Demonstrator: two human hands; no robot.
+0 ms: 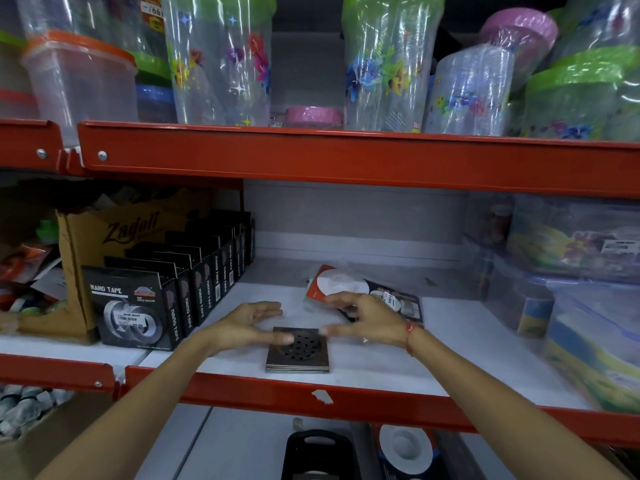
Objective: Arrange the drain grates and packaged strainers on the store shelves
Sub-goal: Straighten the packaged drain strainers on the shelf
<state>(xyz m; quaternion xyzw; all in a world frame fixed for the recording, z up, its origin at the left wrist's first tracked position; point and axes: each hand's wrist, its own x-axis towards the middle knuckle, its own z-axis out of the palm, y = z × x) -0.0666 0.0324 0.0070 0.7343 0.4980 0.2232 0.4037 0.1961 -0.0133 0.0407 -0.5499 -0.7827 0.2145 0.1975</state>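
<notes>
A small stack of square metal drain grates (298, 356) with round perforated centres lies flat on the white shelf (450, 358), near its front edge. My left hand (247, 323) hovers at the stack's left rear corner, fingers apart, thumb tip over the grate. My right hand (367, 318) is just above and right of the stack, fingers spread and blurred, holding nothing. Behind my right hand lie packaged strainers (337, 282) on red and black cards, partly hidden by the fingers. Another packaged strainer (405, 446) sits on the shelf below.
A row of black nano tape boxes (166, 292) stands left of the grates, beside a brown carton (104, 237). Clear printed plastic containers (571, 271) fill the right end. Tall plastic jars (221, 64) crowd the upper shelf. The red shelf lip (311, 393) runs along the front.
</notes>
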